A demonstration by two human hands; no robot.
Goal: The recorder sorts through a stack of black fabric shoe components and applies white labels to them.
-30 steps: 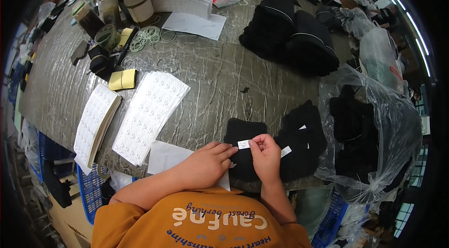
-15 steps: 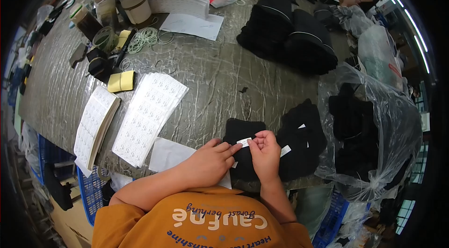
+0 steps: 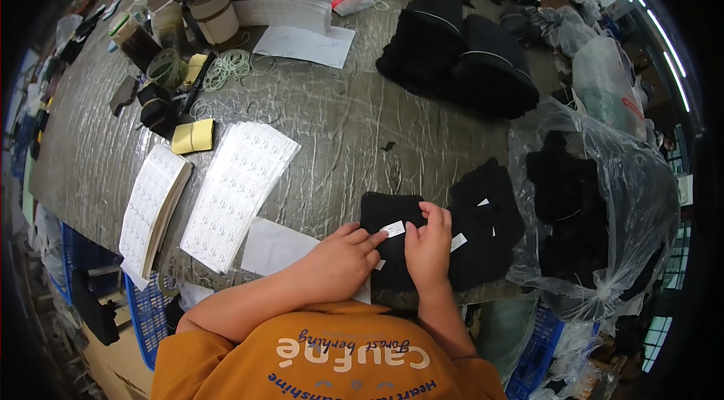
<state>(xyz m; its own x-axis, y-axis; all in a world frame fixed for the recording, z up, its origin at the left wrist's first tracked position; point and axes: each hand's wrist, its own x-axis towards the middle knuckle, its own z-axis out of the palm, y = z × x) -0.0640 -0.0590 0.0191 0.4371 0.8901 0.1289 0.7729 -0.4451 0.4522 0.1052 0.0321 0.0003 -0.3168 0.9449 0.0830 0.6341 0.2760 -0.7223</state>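
While the left hand (image 3: 343, 260) lies palm down across the near edge of the tabletop (image 3: 339, 128), one of its fingertips rests at the left end of a small white label (image 3: 393, 229); whether that hand pinches anything underneath cannot be told. The right hand (image 3: 427, 251) is just right of the label, its thumb and forefinger apart with nothing visibly clamped between them. Beneath both hands, the label lies on a black fabric piece (image 3: 392, 207) by the near edge, right of its middle. Just beside it, toward the near right corner, more black pieces (image 3: 494, 249) bear white tags (image 3: 458, 242). At the right edge, a clear plastic bag (image 3: 641, 174) holds black goods (image 3: 567, 181). A plain white sheet (image 3: 277, 243) lies at the near edge, partly under the left forearm; toward the near left corner are fanned printed sheets (image 3: 241, 189) and a thick printed stack (image 3: 153, 204), with a yellow bundle (image 3: 193, 137) just beyond. Two banded black bundles (image 3: 494, 72) lie toward the far right corner, and a tangle of pale bands (image 3: 228, 68) toward the far left.
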